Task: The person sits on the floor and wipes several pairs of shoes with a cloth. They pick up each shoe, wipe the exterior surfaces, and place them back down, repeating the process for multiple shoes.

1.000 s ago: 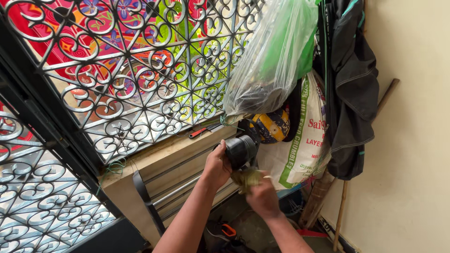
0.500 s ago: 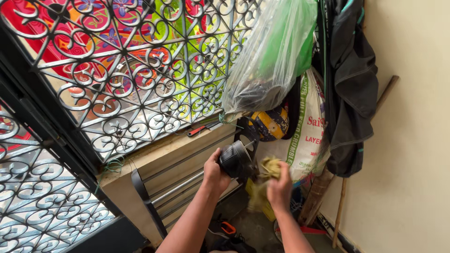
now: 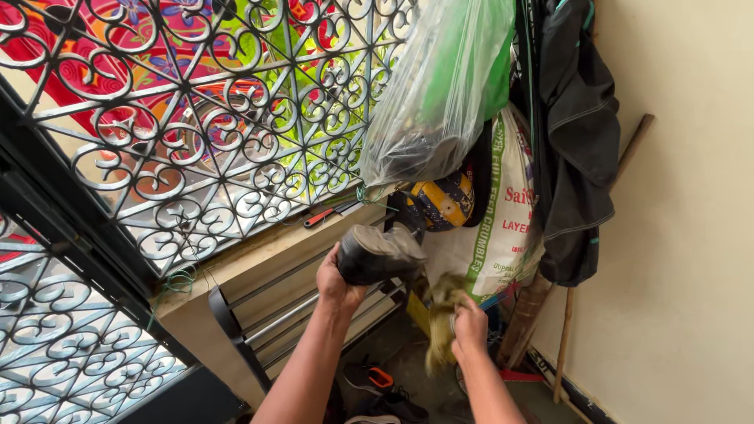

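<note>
Standing at the far left, the black scrolled iron window grille [image 3: 196,133] rises over a grey metal shoe rack [image 3: 290,314]. The left hand [image 3: 336,279] grasps 1 dusty black shoe [image 3: 381,253] above that rack. The right hand [image 3: 470,330] clenches a yellowish-green rag [image 3: 444,310] just beside a white printed sack [image 3: 503,228].

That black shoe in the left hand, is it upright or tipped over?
Tipped: the black shoe lies on its side, dusty sole facing up, gripped by the left hand above the rack.
</note>
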